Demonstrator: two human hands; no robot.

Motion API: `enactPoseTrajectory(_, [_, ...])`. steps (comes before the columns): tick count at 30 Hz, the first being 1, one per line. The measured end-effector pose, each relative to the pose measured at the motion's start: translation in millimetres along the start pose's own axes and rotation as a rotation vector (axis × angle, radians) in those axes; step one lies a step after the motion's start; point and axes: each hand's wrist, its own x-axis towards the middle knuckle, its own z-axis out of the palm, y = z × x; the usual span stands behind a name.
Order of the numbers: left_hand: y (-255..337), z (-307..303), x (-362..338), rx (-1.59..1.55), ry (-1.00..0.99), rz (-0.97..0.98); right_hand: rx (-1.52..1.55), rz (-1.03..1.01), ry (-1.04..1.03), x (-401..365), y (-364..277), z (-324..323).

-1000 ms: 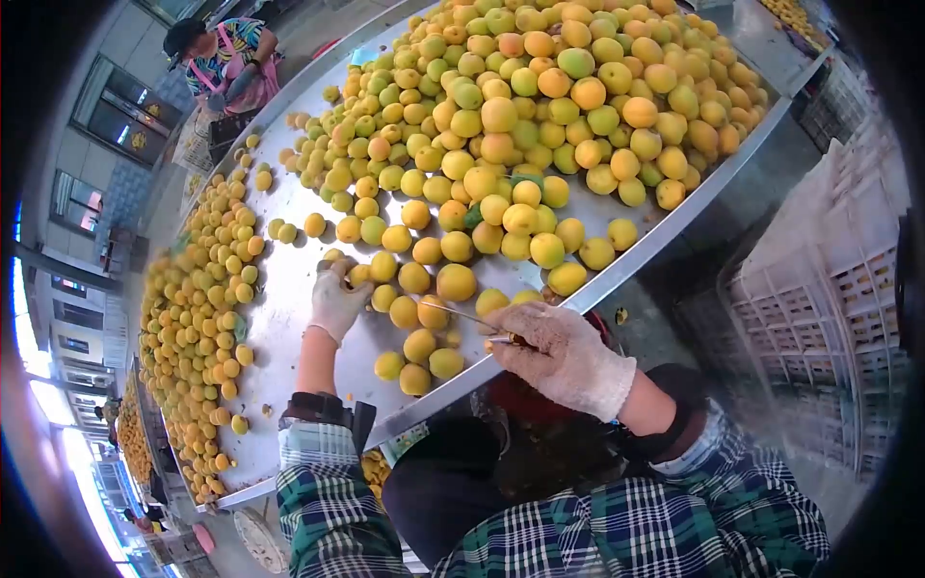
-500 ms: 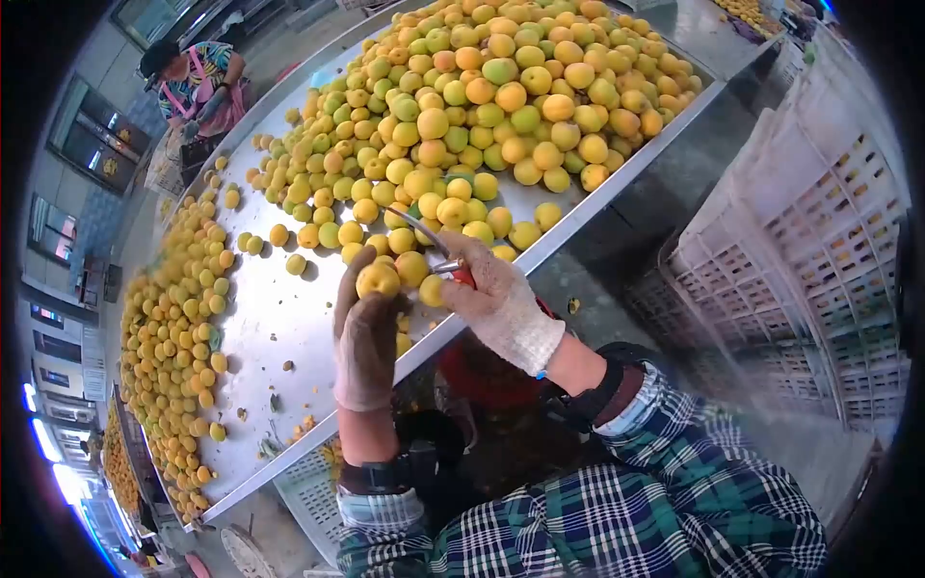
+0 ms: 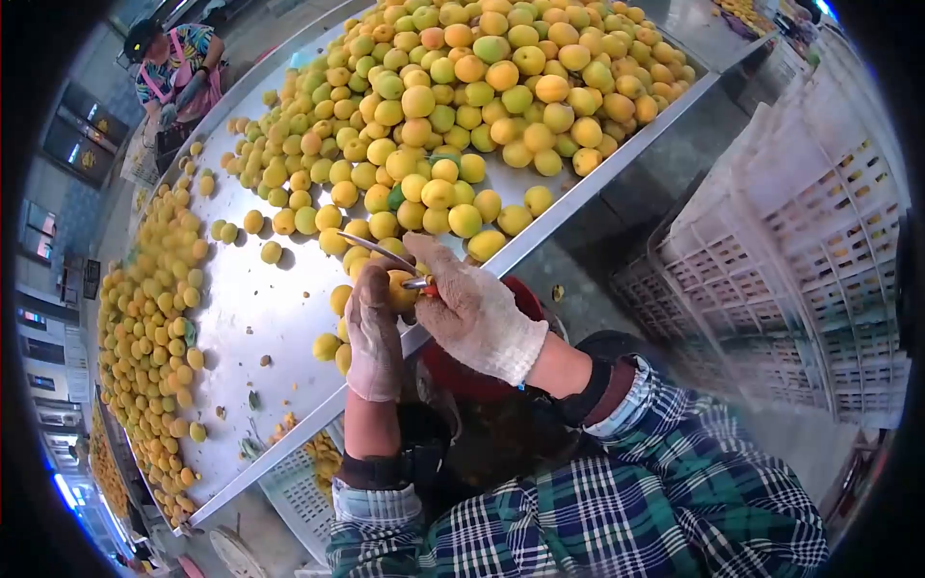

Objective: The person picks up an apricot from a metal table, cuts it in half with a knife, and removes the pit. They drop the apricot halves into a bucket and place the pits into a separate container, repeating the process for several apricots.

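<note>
Both hands wear stained white gloves at the near edge of a metal table. My left hand is closed on a yellow-orange fruit, partly hidden by the fingers. Close against it, my right hand grips a tool with a red handle and a thin curved metal blade, which reaches out over the left fingertips. Loose yellow fruits lie just left of my left hand, and a large pile of fruit rises beyond both hands.
More fruit is heaped along the table's left side. Stacked white plastic crates stand at the right. A red bucket and a white crate are below the near edge. A person works at the far left.
My hands have come closer together. The fruit is now held between my left fingers beside the tool, and the blade has shifted left and down. The view has shifted slightly.
</note>
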Motion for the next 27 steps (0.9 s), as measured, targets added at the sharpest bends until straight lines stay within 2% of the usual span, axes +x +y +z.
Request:
enactPoseTrajectory(1, [0.2,0.3,-0.3,0.051,0.016,0.001,-0.02,-0.013,-0.004,-0.8,0.1,1.6])
enactPoseTrajectory(4, [-0.6,6.3,-2.2,0.17,0.093,0.219,-0.06,-0.069,0.015,-3.2,4.4,8.0])
enactPoseTrajectory(10, [-4.0,11.9,-11.9,0.188,0.159,0.266,-0.135,-0.052,0.041,-13.4,5.7,17.4])
enactPoseTrajectory(13, [-4.4,12.7,-13.5,0.22,0.153,0.387,-0.119,-0.15,0.169,-17.9,9.3,26.0])
enactPoseTrajectory(16, [-3.6,12.0,-14.1,0.242,0.126,0.393,-0.114,-0.051,0.11,-24.6,7.8,27.2])
enactPoseTrajectory(19, [-10.0,6.1,-16.6,0.3,0.131,0.361,-0.155,-0.08,0.167,-27.1,12.3,36.3])
enactPoseTrajectory(22, [-19.5,7.8,-19.3,0.343,0.219,0.482,-0.004,0.067,0.059,-27.6,2.8,34.6])
enactPoseTrajectory(25, [-24.3,-1.8,-14.8,0.353,0.144,0.484,0.01,0.049,0.086,-28.2,6.9,39.6])
enactPoseTrajectory(27, [-29.1,-11.4,-15.8,0.545,0.112,0.496,0.243,0.084,0.02,-24.3,12.4,44.8])
